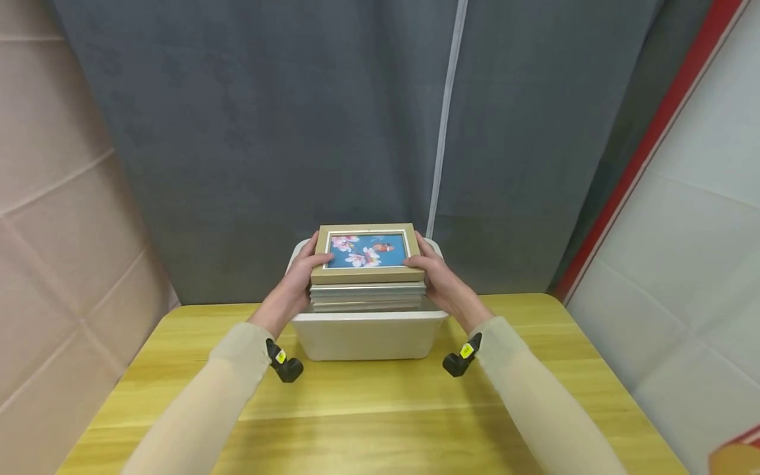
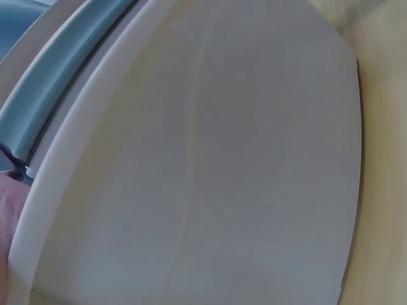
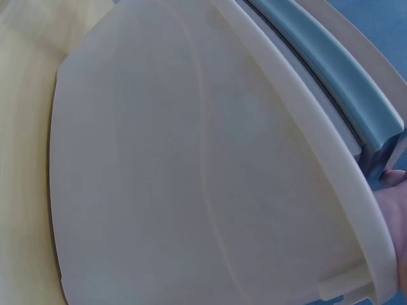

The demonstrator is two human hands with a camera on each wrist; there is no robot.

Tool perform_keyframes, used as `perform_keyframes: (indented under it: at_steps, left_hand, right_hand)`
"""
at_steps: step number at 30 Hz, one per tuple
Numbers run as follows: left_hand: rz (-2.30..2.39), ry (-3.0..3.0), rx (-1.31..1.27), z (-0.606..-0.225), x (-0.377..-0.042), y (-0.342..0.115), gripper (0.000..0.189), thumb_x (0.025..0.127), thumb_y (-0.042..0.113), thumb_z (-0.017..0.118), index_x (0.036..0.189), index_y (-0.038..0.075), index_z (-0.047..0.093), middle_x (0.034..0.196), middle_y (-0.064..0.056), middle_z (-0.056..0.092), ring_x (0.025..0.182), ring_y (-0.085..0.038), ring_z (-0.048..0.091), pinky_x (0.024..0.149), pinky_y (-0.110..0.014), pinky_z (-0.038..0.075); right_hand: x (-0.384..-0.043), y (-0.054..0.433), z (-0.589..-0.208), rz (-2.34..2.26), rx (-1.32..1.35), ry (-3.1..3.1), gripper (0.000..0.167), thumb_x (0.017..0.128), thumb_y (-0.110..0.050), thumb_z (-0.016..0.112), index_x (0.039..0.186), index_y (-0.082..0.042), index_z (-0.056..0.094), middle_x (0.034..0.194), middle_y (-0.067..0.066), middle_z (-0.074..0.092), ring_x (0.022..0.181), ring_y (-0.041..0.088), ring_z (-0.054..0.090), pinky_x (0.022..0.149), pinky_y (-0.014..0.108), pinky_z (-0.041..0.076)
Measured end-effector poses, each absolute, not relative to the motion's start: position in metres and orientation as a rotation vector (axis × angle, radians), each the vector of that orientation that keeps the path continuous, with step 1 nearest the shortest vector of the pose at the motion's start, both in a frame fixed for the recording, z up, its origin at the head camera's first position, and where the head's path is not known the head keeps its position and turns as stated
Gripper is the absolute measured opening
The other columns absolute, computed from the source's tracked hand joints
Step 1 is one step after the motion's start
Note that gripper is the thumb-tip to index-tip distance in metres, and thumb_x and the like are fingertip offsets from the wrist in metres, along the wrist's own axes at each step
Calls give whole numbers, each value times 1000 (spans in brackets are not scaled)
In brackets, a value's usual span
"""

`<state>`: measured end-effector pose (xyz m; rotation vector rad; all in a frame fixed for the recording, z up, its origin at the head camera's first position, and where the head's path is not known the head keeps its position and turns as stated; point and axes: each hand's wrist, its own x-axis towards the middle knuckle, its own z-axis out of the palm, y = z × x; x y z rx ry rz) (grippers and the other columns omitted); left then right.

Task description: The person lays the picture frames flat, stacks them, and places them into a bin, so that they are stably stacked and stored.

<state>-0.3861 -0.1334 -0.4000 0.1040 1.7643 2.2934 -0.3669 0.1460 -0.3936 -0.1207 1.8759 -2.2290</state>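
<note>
A picture frame with a light wooden border shows pink blossoms on blue. It lies on top of a stack of silvery-edged frames inside a white plastic bin. My left hand grips its left side, thumb over the front border. On the opposite side my right hand holds it the same way; the fingers beneath are partly hidden. Both wrist views are mostly filled by the bin's outer wall, with only a bit of each hand at the edge.
The bin stands on a yellow wood-grain table, near its back edge. Behind hangs a dark grey curtain. Pale padded walls rise on both sides, and a red strip runs along the right one.
</note>
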Motion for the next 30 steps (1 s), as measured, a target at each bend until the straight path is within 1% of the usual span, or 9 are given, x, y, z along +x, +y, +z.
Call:
perform_keyframes:
  at_steps: [3,9,13,17,20,23,27,30]
  left_hand:
    - [2296,1752,129,-400,-387,-133,83,101,13,53,165,41,9,170,3,13,134,-26,41,98,-30,43]
    - [2303,1723,150,-400,-392,-130,85,100,10,54,165,41,8,171,3,12,135,-27,41,97,-31,44]
    - [2297,1718,132,-400,-393,-128,84,100,10,54,165,39,10,170,3,13,135,-27,40,98,-30,43]
    - [2287,1721,155,-400,-394,-129,83,100,8,54,165,38,12,169,1,18,126,-24,48,94,-28,46]
    - [2285,1723,177,-401,-395,-132,83,101,7,53,165,38,12,168,-1,19,115,-19,55,88,-27,51]
    - [2277,1725,167,-399,-395,-137,83,101,7,53,165,39,11,167,-4,21,108,-16,58,87,-28,51]
    - [2243,1745,122,-397,-392,-139,83,102,9,51,165,40,7,167,-8,22,110,-18,56,86,-28,51]
    - [2218,1761,99,-397,-391,-140,84,101,10,51,165,40,5,166,-11,22,109,-19,57,82,-26,53]
  right_hand:
    - [-367,147,-394,-2226,-101,1881,94,88,-14,57,165,-40,8,167,9,15,132,34,42,107,46,36]
    - [-369,149,-394,-2245,-91,1886,95,89,-12,58,165,-39,8,169,7,9,136,35,36,113,49,30]
    - [-368,150,-393,-2245,-79,1884,95,91,-12,62,165,-40,9,169,7,12,136,35,36,112,48,31]
    - [-366,151,-392,-2234,-52,1886,94,91,-14,63,165,-41,11,168,7,14,135,34,37,110,47,33]
    - [-367,149,-392,-2231,-52,1868,92,92,-14,63,164,-42,13,168,6,14,136,34,37,112,49,32]
    - [-369,145,-391,-2227,-65,1856,91,93,-13,63,164,-43,14,168,5,15,135,34,38,114,51,30]
    - [-371,141,-391,-2215,-51,1851,91,93,-11,60,164,-42,13,164,9,22,130,33,43,110,48,35]
    - [-371,138,-391,-2208,-19,1842,91,92,-11,59,164,-41,12,161,12,25,129,32,43,107,45,35]
